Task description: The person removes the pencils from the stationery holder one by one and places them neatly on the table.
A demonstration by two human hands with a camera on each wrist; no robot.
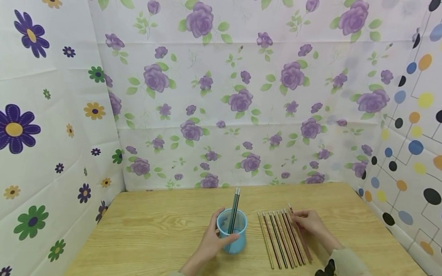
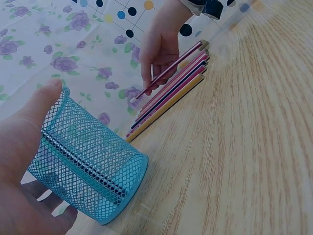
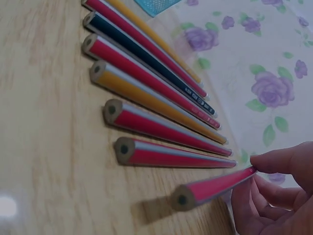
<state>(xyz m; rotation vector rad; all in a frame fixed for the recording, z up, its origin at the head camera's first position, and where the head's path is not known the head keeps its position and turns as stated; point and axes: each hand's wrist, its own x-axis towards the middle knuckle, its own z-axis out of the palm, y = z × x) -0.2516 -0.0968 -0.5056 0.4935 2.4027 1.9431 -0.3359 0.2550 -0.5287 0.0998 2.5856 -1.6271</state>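
My left hand (image 1: 210, 241) grips a light blue mesh pencil cup (image 1: 240, 241), thumb at the near side and fingers round the far side. Inside the cup lean dark pencils (image 1: 235, 206), their tops above the rim. With thumb and fingers, my right hand (image 1: 309, 222) pinches a red pencil (image 3: 215, 187) near its eraser end. Its unsharpened end is raised over the table, casting a shadow in the right wrist view. Just left of it, several red, yellow and dark pencils (image 1: 284, 239) lie side by side in a row.
The wood-grain table (image 1: 146, 233) runs up to a floral cloth (image 1: 215, 92) at the back. Patterned cloths stand at the left (image 1: 53, 167) and right (image 1: 408, 171). A black device (image 1: 325, 273) sits at my right wrist.
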